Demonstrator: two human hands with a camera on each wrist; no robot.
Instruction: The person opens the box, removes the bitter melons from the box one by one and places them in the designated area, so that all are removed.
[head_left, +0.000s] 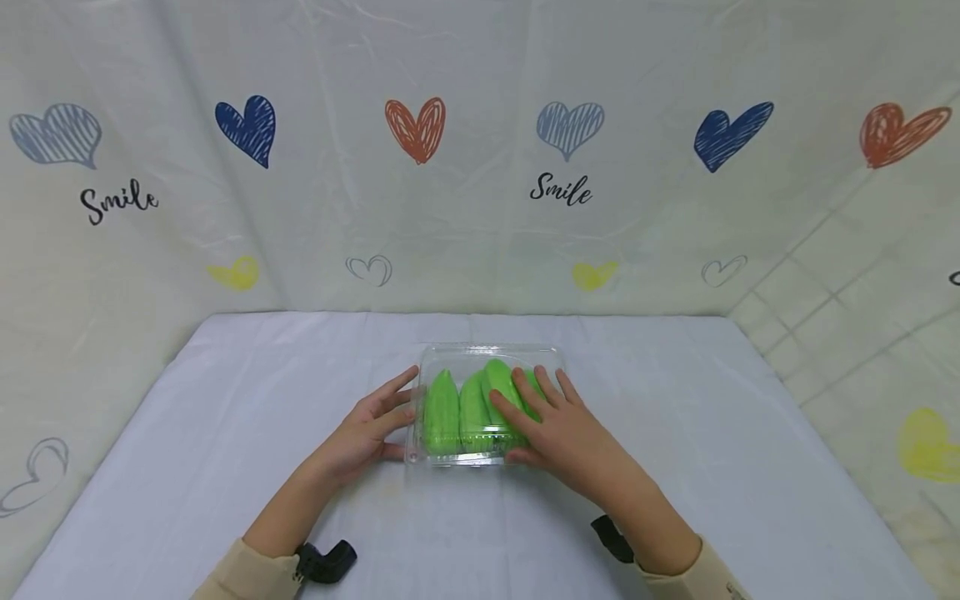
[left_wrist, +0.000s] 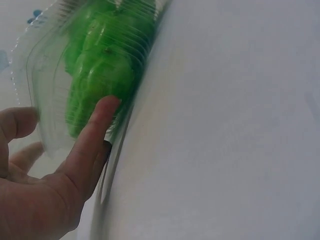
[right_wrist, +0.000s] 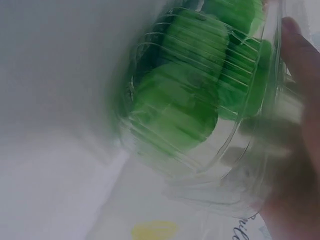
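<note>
A clear plastic clamshell box [head_left: 487, 354] stands on the white tablecloth, toward the back of the table. Inside lie several bright green, long, tapered vegetable-like pieces [head_left: 442, 412]; their exact kind is unclear. My left hand [head_left: 365, 433] rests against the box's left side, fingers stretched out, and in the left wrist view a digit touches the ribbed plastic wall. Over the right part of the box, my right hand [head_left: 566, 429] lies with fingers spread, hiding some green pieces. In the right wrist view, clear plastic [right_wrist: 235, 160] shows between that hand and the pieces.
The white cloth-covered table [head_left: 225, 442] surrounds the box. Behind it hangs a pale curtain [head_left: 480, 225] printed with hearts and the word "Smile". Black straps with mounts [head_left: 326, 562] sit on both wrists, near beige sleeves [head_left: 251, 571].
</note>
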